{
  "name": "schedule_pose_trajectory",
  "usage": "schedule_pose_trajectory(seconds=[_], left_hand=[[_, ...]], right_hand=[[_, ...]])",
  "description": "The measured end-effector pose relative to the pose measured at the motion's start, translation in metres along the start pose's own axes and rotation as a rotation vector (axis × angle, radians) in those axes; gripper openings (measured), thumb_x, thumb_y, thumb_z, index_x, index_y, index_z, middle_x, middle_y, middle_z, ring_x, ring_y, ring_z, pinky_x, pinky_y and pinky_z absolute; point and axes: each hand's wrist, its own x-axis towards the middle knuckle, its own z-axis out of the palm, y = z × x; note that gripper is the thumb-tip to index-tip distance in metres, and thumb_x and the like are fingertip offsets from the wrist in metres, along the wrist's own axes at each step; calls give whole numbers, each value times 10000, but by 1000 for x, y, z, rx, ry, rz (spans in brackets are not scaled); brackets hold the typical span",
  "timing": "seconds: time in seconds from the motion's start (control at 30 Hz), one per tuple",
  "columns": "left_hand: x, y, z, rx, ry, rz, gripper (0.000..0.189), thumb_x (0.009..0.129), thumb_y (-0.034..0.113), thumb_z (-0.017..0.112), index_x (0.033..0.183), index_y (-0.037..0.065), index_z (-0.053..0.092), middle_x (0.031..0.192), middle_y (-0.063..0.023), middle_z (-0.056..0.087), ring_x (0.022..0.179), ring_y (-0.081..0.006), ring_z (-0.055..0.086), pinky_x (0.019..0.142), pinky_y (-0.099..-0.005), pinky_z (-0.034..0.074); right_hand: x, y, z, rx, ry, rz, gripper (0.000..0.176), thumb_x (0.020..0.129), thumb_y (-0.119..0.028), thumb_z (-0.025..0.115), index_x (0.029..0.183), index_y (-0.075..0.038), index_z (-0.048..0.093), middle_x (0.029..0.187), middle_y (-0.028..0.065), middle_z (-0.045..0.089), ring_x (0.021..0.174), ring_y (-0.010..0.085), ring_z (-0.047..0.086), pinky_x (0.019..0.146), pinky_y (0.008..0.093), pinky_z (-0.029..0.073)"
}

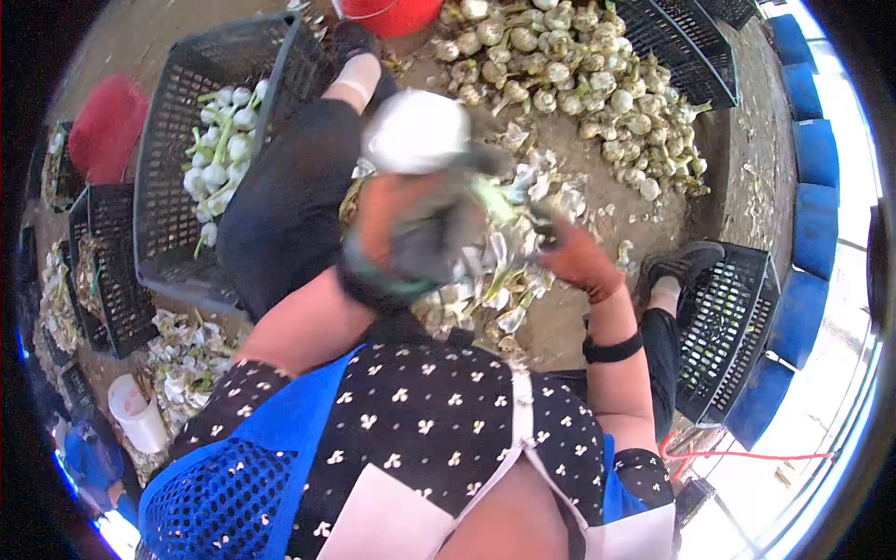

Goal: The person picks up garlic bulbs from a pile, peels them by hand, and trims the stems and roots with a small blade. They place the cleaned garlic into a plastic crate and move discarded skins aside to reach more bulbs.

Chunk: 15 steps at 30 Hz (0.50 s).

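My left hand [411, 229], in an orange and dark glove, is raised near the camera and smeared by motion. It is wrapped about a large white blurred garlic bulb [415, 131]. A pale green stem [497, 201] shows to the right of this hand, pointing toward the other one. My right hand [581, 259], in an orange glove with dark fingertips, is close to the stem's end. Its fingers are blurred, and I cannot tell whether they grip anything. Beneath both hands, papery garlic peelings [499, 271] lie scattered on the ground between my legs.
A heap of untrimmed garlic [579, 79] lies ahead. On the left, a black crate [154, 205] holds cleaned bulbs with stems. Another black crate [728, 327] stands by my right foot. A red bucket [392, 17], a white bucket [137, 415] and blue containers [815, 224] stand around.
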Motion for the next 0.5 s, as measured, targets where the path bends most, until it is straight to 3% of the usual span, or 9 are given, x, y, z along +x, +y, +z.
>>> schedule_pose_trajectory(seconds=[0.03,0.07,0.1,0.17,0.23,0.27,0.33,0.43,0.5], left_hand=[[3,15,4,-415,143,62,415,849,224,565,1175,-3,445,913,-86,589,503,-67,464,422,-197,361],[12,40,10,-564,-16,76,483,852,285,557,1213,3,404,951,-94,576,513,-77,472,426,-197,364],[19,55,12,-714,-171,93,551,855,346,548,1251,8,364,990,-103,564,523,-87,480,429,-197,367],[24,32,-2,-472,-9,-69,565,848,355,529,1259,7,357,980,-93,563,570,-101,503,450,-207,392],[30,11,-2,-436,192,-378,423,803,167,509,1192,26,418,937,-94,548,678,-130,534,571,-235,453],[34,2,0,-296,224,-492,404,796,125,504,1179,30,422,929,-94,545,697,-134,539,603,-238,460],[43,-11,1,-150,266,-607,389,788,83,499,1167,33,425,921,-94,541,715,-138,545,634,-242,467],[56,-21,-4,-110,256,-741,364,814,70,523,1170,20,471,948,-74,556,699,-127,556,619,-226,473],[61,-26,-6,53,211,-788,337,860,98,494,1187,18,487,922,-47,581,714,-99,549,664,-220,462]], right_hand=[[4,2,0,-121,-197,-101,681,678,-298,720,1250,-36,458,1156,197,546,1064,294,534,910,359,414],[14,-10,-15,-130,-284,91,683,660,-283,742,1254,-87,467,1200,177,523,1098,285,515,907,367,417],[29,20,-15,-62,-66,133,646,668,-272,738,1236,-95,486,1183,169,536,1052,286,538,887,363,428],[79,86,-24,127,360,314,574,701,-261,712,1205,-75,508,1180,160,543,1036,283,545,866,364,438],[124,122,-43,159,516,445,475,746,-297,644,1158,-85,542,1226,150,499,1099,331,490,876,380,428],[144,130,-45,161,508,443,475,746,-297,644,1158,-85,542,1226,150,499,1099,331,490,876,380,428],[178,147,-45,-387,491,578,444,777,-279,608,1171,-89,534,1224,163,478,1089,345,490,847,389,440],[210,175,-37,-725,356,461,525,749,-227,636,1192,-10,459,1147,233,479,987,373,526,869,407,426],[223,191,-38,-713,304,472,534,743,-239,643,1184,-4,455,1172,236,459,1017,372,509,895,405,409]])
